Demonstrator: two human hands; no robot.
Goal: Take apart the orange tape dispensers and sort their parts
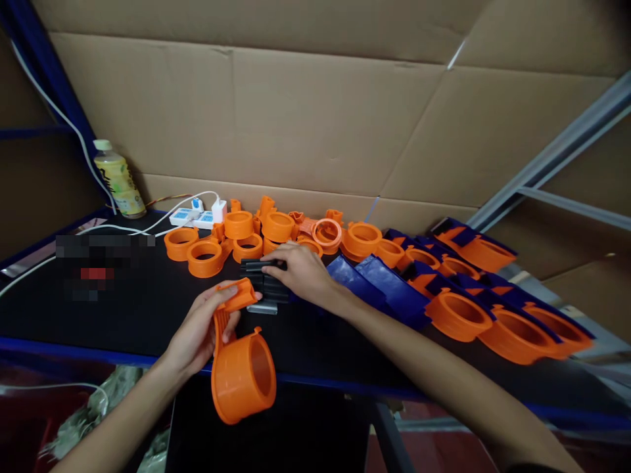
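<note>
My left hand (pixel 200 325) is closed around the arm of an orange plastic tape dispenser (pixel 241 378), whose wide ring hangs below the fingers near the table's front edge. A short channel-shaped end sticks up past my left thumb. Just beyond it, my right hand (pixel 300 269) pinches a black grooved strip (pixel 261 265) at the top of a small stack of black strips (pixel 273 289). Part of that stack is hidden by my hands. Below the stack lies a silvery metal piece (pixel 263 307). Behind my hands, several orange dispensers (pixel 204 257) are bunched together.
Blue flat pieces (pixel 384 282) lie right of my right hand. Farther right are orange dispensers with blue parts (pixel 458 315). A white power strip (pixel 192 218) with cables and a drink bottle (pixel 121 180) stand at the back left, against a cardboard wall (pixel 305 118).
</note>
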